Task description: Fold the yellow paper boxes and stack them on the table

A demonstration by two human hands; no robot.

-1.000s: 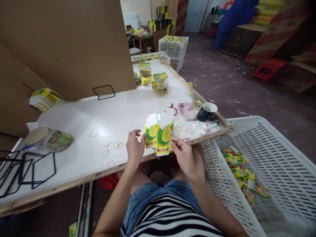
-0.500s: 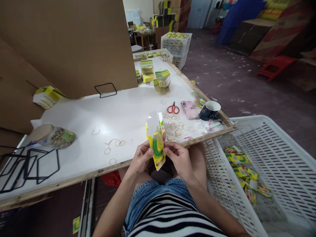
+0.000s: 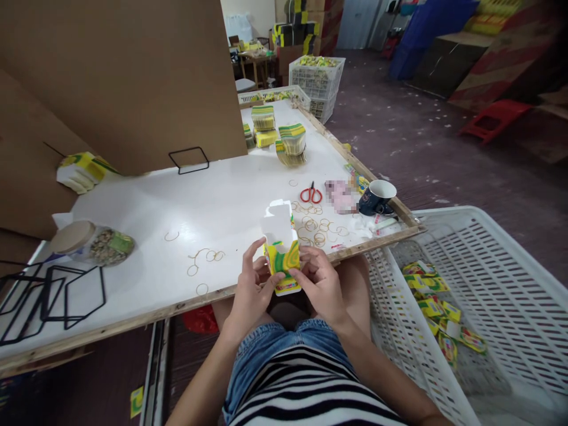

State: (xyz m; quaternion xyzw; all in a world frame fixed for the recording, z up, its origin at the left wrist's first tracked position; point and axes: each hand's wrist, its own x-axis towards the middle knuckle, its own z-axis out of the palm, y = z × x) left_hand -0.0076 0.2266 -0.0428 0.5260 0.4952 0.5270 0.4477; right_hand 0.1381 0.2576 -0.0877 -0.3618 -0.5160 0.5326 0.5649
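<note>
A small yellow and green printed cardboard box (image 3: 284,257) is held upright over the table's front edge, its white inner flap standing up at the top. My left hand (image 3: 256,281) grips its left side, thumb on the front face. On the right side, my right hand (image 3: 320,281) closes on the same box with its thumb near the lower middle. Just beyond the box lie several loose rubber bands (image 3: 317,228) and red-handled scissors (image 3: 311,194).
Stacks of flat cartons (image 3: 291,142) stand farther back on the white table (image 3: 146,213). A dark mug (image 3: 377,198) sits by the right corner. To the right, a white crate (image 3: 501,284) holds several yellow packs. A jar (image 3: 110,245) and black wire frames (image 3: 73,296) lie left.
The box has turned its printed face toward me and looks wider and squared out rather than narrow. Both thumbs have come closer together on its front.
</note>
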